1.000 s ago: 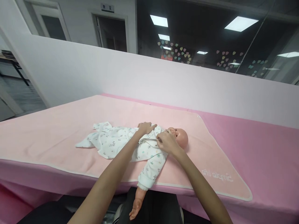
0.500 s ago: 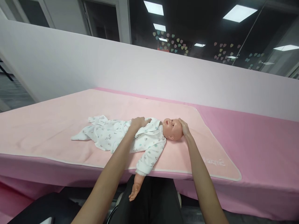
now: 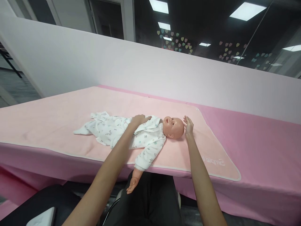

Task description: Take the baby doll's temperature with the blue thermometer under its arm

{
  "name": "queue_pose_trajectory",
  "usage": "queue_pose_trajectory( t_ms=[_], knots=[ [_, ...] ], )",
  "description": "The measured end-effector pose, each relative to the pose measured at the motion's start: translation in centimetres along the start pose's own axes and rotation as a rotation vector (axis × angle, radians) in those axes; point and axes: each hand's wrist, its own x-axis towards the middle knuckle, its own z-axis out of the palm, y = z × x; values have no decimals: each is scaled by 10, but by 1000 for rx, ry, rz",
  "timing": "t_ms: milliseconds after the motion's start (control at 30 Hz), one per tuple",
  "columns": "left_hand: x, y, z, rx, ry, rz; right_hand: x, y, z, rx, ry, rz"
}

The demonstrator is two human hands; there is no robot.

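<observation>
Baby doll [image 3: 141, 138]: supine on pink mat [image 3: 70, 119], head toward 3 o'clock. Left hand [image 3: 138, 120] flat on its chest. Right hand [image 3: 188, 125], open, has lifted off the head; doll now unsupported there.

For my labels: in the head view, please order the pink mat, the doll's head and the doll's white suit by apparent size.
1. pink mat
2. doll's white suit
3. doll's head
</observation>
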Motion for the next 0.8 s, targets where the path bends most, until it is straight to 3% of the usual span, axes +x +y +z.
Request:
queue_pose_trajectory(
  t_ms=[200, 400, 467, 567, 633, 733, 800],
  knots=[
    [-2, 1, -1, 2, -19, 1, -9, -4, 7, 193, -252, 126],
    [-8, 4, -3, -10, -13, 0, -15, -3, 1, 311, -444, 449],
    [-10, 4, -4, -12, -13, -4, -11, 1, -5, 216, -348, 379],
    [-11, 5, -5, -14, -10, -2, -2, 7, -12, 83, -51, 138],
    [-11, 5, -5, -12, -4, 0, 2, 7, -13, 69, 74, 34],
    [-8, 4, -3, -1, 2, 2, 1, 2, -8, 86, 101, -27],
    [-5, 3, -2, -2, 6, -8, -3, -2, -1, 77, 48, -69]
  ],
)
